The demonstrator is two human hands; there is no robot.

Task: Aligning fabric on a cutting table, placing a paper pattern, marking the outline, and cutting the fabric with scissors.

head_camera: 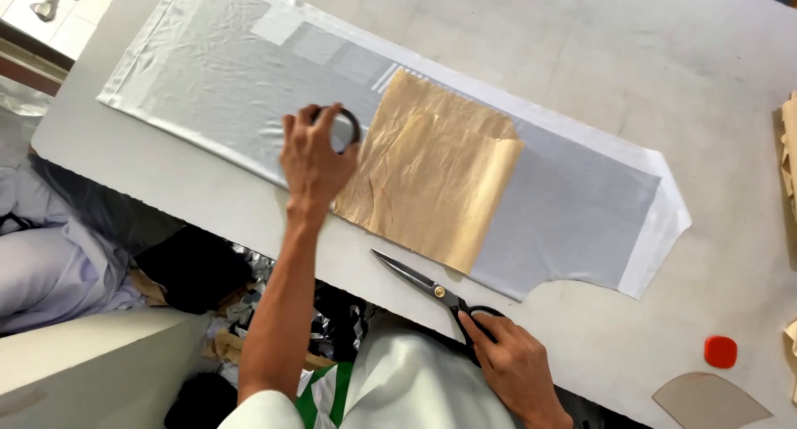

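Fingers (328, 118) pinch dark ring (349, 124) – right hand (510, 358) grips scissors (440, 294).

cloth (216, 72): grey, smooth | paper (432, 168): tan, creased | scissors (436, 292): shiny metal

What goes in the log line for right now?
left hand: holds ring on cloth | right hand: grips scissors | paper: on cloth

I see pale grey fabric (573, 205) with white edging on an off-white surface (581, 56). The creased pattern paper (432, 172) is tan. At five o'clock, black-handled steel scissors (436, 290); farther right, a red-orange block (721, 351) and beige card (710, 402).
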